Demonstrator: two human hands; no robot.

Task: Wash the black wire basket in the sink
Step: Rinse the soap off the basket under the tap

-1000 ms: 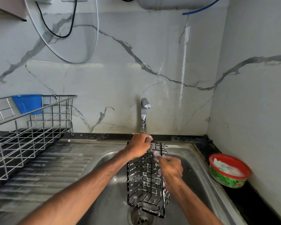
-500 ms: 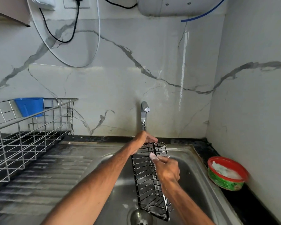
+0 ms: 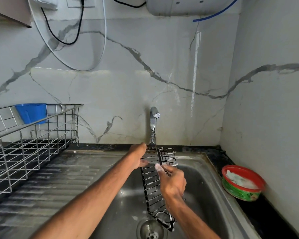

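Two hands hold the black wire basket point(image 3: 151, 188) on end inside the sink point(image 3: 207, 183): the left hand point(image 3: 138, 156) grips its top edge, the right hand point(image 3: 173, 181) curls round its soapy wires midway. Right of the sink sits a red-rimmed green bowl point(image 3: 241, 192), left of it a steel dish rack point(image 3: 33, 144).

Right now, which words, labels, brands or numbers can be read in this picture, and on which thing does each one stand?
No text can be read anywhere.
On the green tub with a red rim: a print, too blurred to read.
On the white water heater: no label shows.
On the black wire basket, the tap and the blue cup: no markings.
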